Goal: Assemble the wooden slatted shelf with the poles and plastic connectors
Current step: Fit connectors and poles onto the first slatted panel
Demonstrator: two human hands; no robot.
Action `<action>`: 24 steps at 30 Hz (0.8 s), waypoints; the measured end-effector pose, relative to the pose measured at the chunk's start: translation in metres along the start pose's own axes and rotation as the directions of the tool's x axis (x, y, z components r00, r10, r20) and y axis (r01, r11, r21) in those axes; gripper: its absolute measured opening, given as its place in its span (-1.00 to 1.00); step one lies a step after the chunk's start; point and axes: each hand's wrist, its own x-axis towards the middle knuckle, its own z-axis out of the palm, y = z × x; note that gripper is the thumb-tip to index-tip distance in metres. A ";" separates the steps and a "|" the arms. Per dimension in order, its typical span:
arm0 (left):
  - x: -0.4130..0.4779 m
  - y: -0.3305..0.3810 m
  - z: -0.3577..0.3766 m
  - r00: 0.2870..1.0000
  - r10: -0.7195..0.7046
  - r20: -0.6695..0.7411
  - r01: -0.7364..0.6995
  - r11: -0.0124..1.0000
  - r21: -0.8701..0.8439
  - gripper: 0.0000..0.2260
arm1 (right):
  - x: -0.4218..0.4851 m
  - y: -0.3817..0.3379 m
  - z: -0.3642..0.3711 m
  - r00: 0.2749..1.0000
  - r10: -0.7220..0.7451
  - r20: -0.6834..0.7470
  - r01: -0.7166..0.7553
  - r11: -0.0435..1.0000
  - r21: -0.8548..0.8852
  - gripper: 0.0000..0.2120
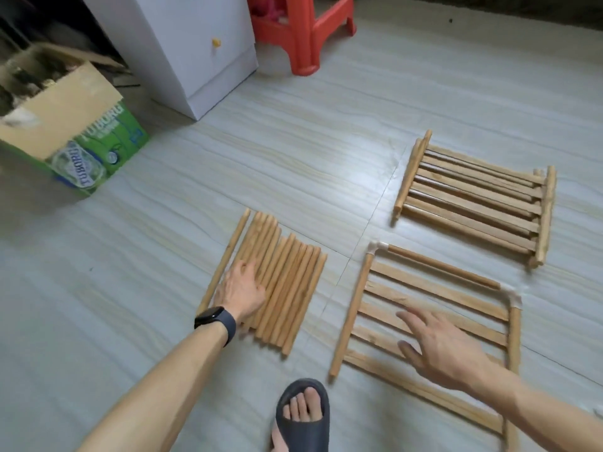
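Two connectors [378, 247] fitted on the near panel [424, 308]; my left hand [241, 288] lies flat on poles [287, 282], right hand [437, 347] spread, uprights remaining.

The pale streaked tile floor [293, 151] carries a row of round wooden poles [284, 282] at centre, two slatted wooden panels [424, 308] at right, a green cardboard box [94, 148] upper left.

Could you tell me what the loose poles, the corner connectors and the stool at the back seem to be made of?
Loose poles: apparently bare, unfinished wood, pale tan and matte with faint grain. Corner connectors: probably translucent whitish plastic, glossy, moulded as elbows. Stool: likely moulded plastic, uniform bright red with a slight sheen.
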 end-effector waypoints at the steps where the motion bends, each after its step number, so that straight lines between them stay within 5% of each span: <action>1: 0.007 -0.019 -0.004 0.996 -0.084 -0.002 0.084 0.996 -0.017 -0.44 | 0.011 -0.015 -0.006 0.996 -0.094 0.008 0.094 0.995 -0.032 -0.41; 4: 0.020 -0.071 -0.003 0.957 -0.289 0.034 0.291 0.955 -0.053 -0.47 | 0.047 -0.053 -0.008 0.973 -0.226 0.047 0.230 0.967 -0.110 -0.40; 7: 0.026 -0.103 0.012 0.917 -0.393 0.073 0.397 0.916 -0.054 -0.49 | 0.084 -0.085 0.013 0.992 -0.107 0.068 0.111 0.992 -0.059 -0.37; 11: 0.028 -0.116 0.021 0.920 -0.392 -0.025 0.392 0.918 0.061 -0.64 | 0.100 -0.103 0.053 0.982 0.159 0.101 -0.163 0.986 0.037 -0.26; 18: 0.031 -0.099 0.006 0.937 -0.324 -0.128 0.333 0.941 0.058 -0.78 | 0.091 -0.079 0.052 0.988 0.093 0.125 -0.101 0.993 0.059 -0.14; 21: 0.020 -0.074 -0.003 0.949 -0.135 -0.286 0.164 0.983 0.082 -0.78 | 0.085 -0.058 0.023 0.991 0.084 0.101 -0.106 0.966 0.237 -0.23; 24: 0.006 -0.038 -0.002 0.873 0.246 -0.422 -0.203 0.968 0.145 -0.88 | 0.070 -0.048 -0.005 0.982 0.171 -0.079 -0.119 0.888 0.443 -0.34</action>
